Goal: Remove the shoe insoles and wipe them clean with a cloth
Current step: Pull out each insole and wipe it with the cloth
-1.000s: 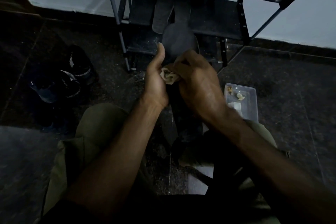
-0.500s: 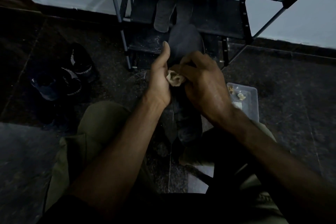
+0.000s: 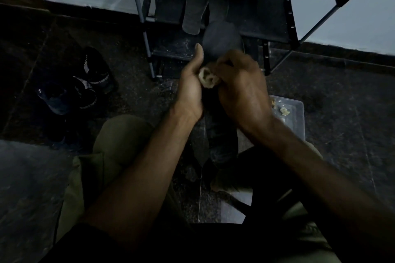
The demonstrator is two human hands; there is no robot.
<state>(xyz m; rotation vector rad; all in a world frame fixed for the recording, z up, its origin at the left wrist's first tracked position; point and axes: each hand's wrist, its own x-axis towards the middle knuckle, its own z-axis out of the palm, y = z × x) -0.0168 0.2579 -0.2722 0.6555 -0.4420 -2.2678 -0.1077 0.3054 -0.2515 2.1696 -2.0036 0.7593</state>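
My left hand (image 3: 190, 89) still grips the insole (image 3: 221, 40); my right fingers (image 3: 226, 66), clamped on the cloth (image 3: 207, 78), have shifted slightly toward its toe.

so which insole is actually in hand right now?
The dark insole between the hands: left hand supports it, right hand wipes it with the cloth. The grey insole lies on the rack shelf.
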